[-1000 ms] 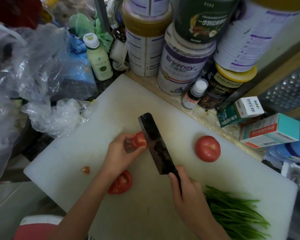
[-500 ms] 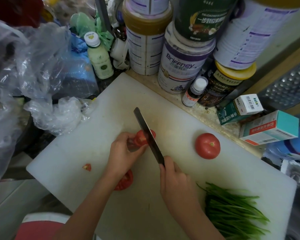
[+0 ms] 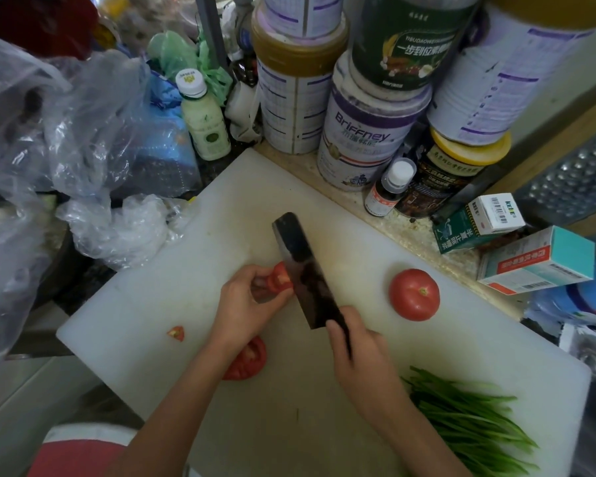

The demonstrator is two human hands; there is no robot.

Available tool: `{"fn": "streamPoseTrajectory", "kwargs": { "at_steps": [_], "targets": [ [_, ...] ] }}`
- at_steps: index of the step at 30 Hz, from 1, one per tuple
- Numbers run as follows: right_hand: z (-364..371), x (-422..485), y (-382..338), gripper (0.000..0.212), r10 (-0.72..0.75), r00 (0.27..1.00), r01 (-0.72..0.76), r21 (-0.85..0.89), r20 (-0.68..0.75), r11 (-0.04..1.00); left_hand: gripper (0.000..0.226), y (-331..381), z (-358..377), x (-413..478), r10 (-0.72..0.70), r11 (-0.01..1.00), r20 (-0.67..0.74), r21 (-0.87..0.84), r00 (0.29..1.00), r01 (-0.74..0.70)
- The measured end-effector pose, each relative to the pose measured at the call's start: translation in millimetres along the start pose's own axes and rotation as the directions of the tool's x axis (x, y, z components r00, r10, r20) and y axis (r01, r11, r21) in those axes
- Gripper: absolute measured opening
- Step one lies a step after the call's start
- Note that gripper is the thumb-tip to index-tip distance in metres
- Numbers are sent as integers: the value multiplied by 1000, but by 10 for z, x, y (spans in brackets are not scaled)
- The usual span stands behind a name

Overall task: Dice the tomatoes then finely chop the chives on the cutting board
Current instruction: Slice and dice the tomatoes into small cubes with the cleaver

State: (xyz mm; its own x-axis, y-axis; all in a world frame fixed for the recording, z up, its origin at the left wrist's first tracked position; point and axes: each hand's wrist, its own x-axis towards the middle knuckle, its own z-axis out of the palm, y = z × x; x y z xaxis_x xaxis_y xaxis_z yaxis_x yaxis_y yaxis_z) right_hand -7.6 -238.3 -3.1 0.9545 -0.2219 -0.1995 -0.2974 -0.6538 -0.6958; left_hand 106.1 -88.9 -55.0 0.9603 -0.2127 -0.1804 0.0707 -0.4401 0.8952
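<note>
Soft, dimmish light is spreading evenly over the cutting board [image 3: 152, 297] — shadows lying faint; plastic bags [image 3: 83, 125] are catching glare, wide-angle distortion is bending the tins [image 3: 513, 74] near the edges

"Briffney" on white tin [image 3: 367, 146], "KELE" on small box [image 3: 492, 215]

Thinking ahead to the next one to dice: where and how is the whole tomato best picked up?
Grip the whole tomato across its round sides, coming from above. It sits alone on the cutting board, stem scar up, nothing touching it, so a grasp can likely close on opposite flanks.
</note>
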Motion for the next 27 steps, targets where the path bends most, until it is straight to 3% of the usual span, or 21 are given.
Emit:
{"fn": "streamPoseTrajectory", "kwargs": {
  "at_steps": [5,11,23,27],
  "targets": [
    [-152,40,237,12,44,998,-32,254,-41,967,35,59,-82,87,-63,998,87,-22,994,65],
    [-74,3,225,13,61,998,-62,345,14,936,39,53,-106,90,-80,996,116,-40,990,86],
    [47,-82,238,21,11,1000,-12,220,5,975,39,-17,-116,145,-119,989,158,-67,980,131],
    [98,-21,189,21,78,997,-82,301,25,950,39,-18,-115,154,-127,984,158,-104,979,144]
  ]
}}
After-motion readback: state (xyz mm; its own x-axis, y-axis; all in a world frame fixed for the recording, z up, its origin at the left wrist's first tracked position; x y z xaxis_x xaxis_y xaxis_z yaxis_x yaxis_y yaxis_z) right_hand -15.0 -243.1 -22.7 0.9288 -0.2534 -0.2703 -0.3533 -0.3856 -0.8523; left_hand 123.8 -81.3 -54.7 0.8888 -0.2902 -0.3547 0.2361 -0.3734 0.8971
